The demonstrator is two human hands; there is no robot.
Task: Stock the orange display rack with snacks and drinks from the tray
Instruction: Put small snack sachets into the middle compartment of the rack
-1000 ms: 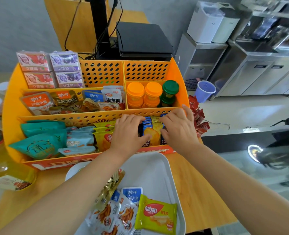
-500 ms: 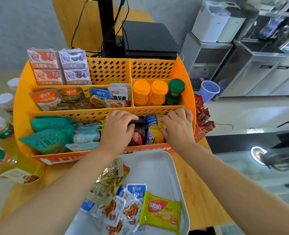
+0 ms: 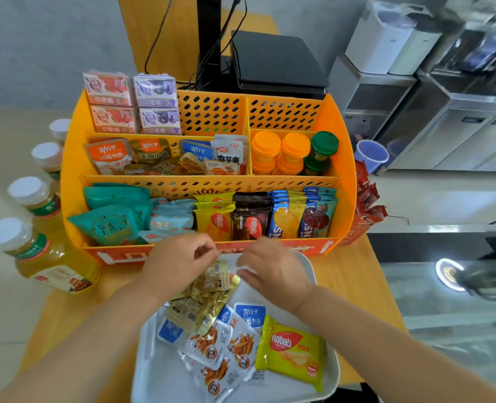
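Both hands hang over the far end of the tray (image 3: 325,370), just short of the rack (image 3: 72,158). The left hand (image 3: 177,261) has its fingers loosely curled above the gold packets (image 3: 203,298); whether it touches them, or has hold of one, I cannot tell. The right hand (image 3: 273,271) is palm down with fingers loosely bent, and nothing shows in it.

Beneath them the tray carries the gold packets, blue-and-white fish packets (image 3: 226,347) and one yellow wafer pack (image 3: 291,351) at its right side. The rack stands touching the tray's far edge. Its front row holds teal bags (image 3: 112,219), yellow wafers (image 3: 216,222), brown wafers (image 3: 251,221) and blue packs (image 3: 302,216). The middle row has fish packets and, to the right, orange-capped jars (image 3: 281,152) with a green-capped one (image 3: 321,151). Juice cartons (image 3: 133,103) fill the back left. Bottles (image 3: 40,254) line the table left of the rack.
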